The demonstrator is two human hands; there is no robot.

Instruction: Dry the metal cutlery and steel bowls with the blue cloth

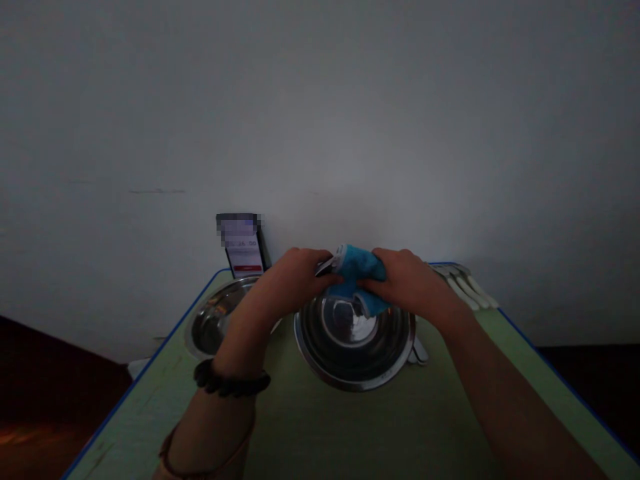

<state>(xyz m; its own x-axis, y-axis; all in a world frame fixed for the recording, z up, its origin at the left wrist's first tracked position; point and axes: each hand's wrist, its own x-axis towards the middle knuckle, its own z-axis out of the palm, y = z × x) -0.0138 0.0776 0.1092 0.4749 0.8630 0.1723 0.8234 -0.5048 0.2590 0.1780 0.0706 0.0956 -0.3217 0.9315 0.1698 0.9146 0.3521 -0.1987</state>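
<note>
Above a shiny steel bowl (350,373), my left hand (295,280) is closed around a slim metal utensil (325,266), most of it hidden by my fingers and a cloth. I cannot make out its kind. A pale end shows below that hand, perhaps its handle. My right hand (413,283) grips the blue cloth (357,267), which is bunched against the utensil's end. The cloth has a white label at its upper left corner. Both hands are close together, with the cloth between them.
A second steel bowl (200,333) stands at the left, partly behind my left forearm. A phone (245,250) leans against the wall behind it. Several white-handled utensils (467,290) lie at the back right. Metal utensil ends (419,352) stick out beside the middle bowl. The green table (380,433) has a blue edge.
</note>
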